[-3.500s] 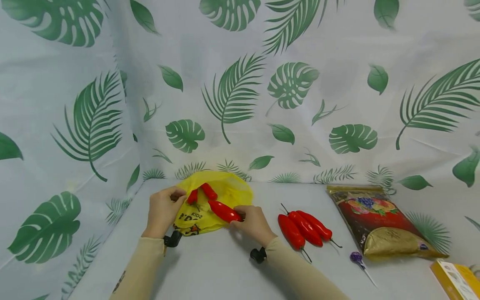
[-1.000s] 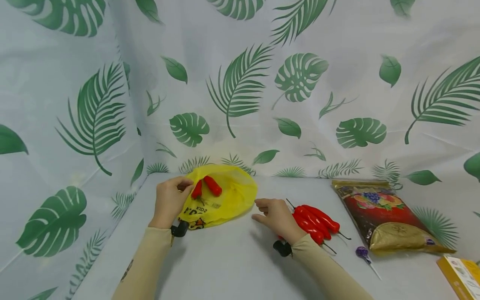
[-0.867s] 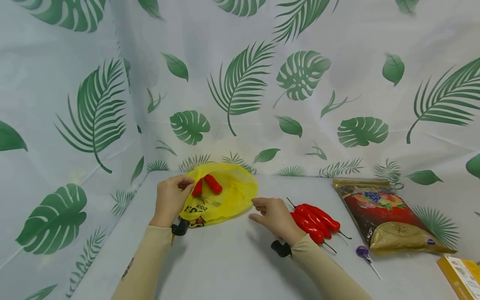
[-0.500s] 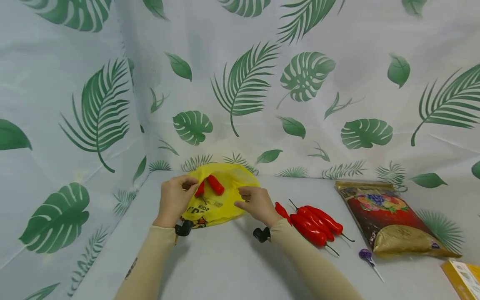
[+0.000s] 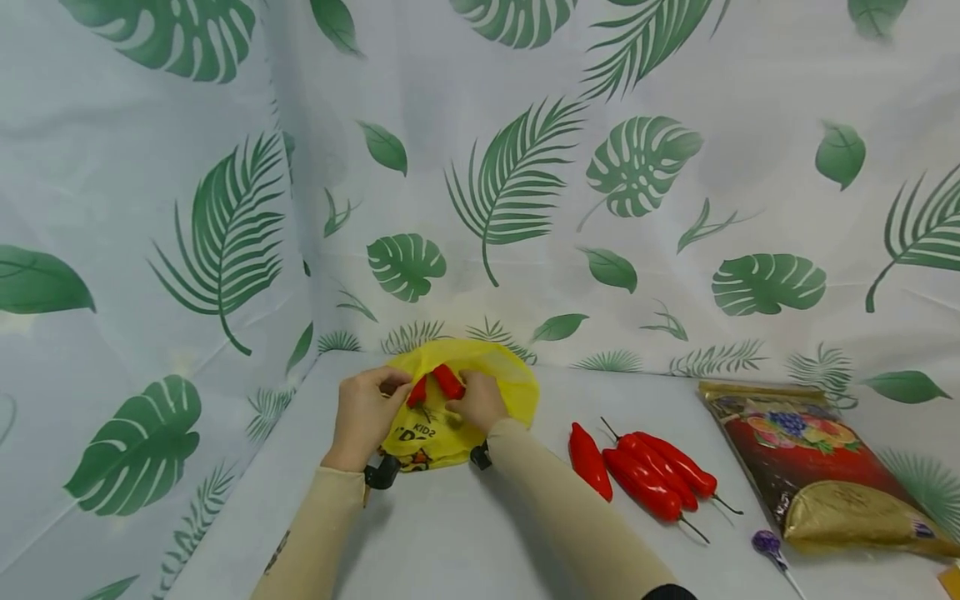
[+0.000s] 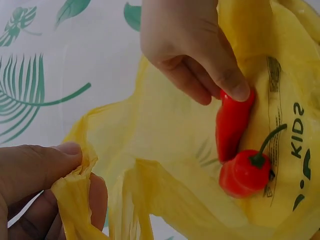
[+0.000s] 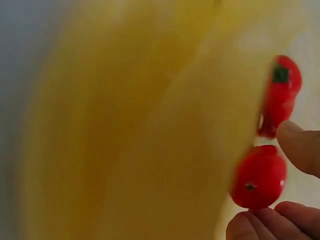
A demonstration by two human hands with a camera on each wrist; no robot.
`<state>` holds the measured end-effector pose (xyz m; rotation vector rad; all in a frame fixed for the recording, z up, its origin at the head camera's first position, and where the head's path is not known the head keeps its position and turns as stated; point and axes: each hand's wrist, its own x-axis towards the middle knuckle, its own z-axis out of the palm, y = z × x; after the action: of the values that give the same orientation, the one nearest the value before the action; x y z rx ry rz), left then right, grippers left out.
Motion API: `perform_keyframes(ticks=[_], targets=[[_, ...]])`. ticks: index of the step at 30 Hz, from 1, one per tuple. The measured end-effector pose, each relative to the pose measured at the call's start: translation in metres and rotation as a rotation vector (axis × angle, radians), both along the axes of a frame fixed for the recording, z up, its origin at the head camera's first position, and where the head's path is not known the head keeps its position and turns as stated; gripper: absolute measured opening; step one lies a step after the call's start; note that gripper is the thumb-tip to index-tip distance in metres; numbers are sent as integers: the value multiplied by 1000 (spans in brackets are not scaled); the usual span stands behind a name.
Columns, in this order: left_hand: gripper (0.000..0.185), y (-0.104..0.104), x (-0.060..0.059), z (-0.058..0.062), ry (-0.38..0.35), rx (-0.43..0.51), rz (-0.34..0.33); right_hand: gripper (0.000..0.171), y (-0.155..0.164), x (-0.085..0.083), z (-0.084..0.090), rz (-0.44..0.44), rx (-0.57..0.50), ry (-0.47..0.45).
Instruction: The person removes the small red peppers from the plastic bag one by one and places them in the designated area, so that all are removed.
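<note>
At ten o'clock from the three peppers (image 5: 645, 471) left on the table (image 5: 465, 533), I see my right hand (image 5: 474, 402) has come back across to pinch a pepper (image 5: 448, 381) in the bag (image 5: 501, 392), whose rim my left hand (image 5: 365, 410) grips, so bagging continues.

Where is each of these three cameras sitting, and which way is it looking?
Head: worn on the head, looking forward and down at the table; both hands, left hand and right hand, and both sleeves show.
Left wrist: looks close at the yellow bag; the left fingers pinch its edge, the right fingers touch a pepper.
Right wrist: blurred bag, peppers, right fingertips.
All share bag and peppers.
</note>
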<state>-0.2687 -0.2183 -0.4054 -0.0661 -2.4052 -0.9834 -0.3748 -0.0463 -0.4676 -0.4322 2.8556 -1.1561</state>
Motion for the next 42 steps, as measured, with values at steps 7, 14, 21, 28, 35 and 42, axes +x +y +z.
perform_keyframes(ticks=[7,14,21,28,35,42], targets=[[7,13,2,6,11,-4,-19,55,13,-4,2,-30,9,16],[7,24,4,8,29,-11,-44,26,26,-1,3,-37,-23,51],[8,25,2,8,24,-15,-41,28,39,18,12,-44,-48,119],[9,19,1,8,-17,-22,-22,36,56,44,19,-40,-79,127],[10,16,3,5,-37,-24,-13,42,83,75,18,-60,-107,107],[10,18,7,8,-9,-53,-16,45,119,99,14,-119,-55,133]])
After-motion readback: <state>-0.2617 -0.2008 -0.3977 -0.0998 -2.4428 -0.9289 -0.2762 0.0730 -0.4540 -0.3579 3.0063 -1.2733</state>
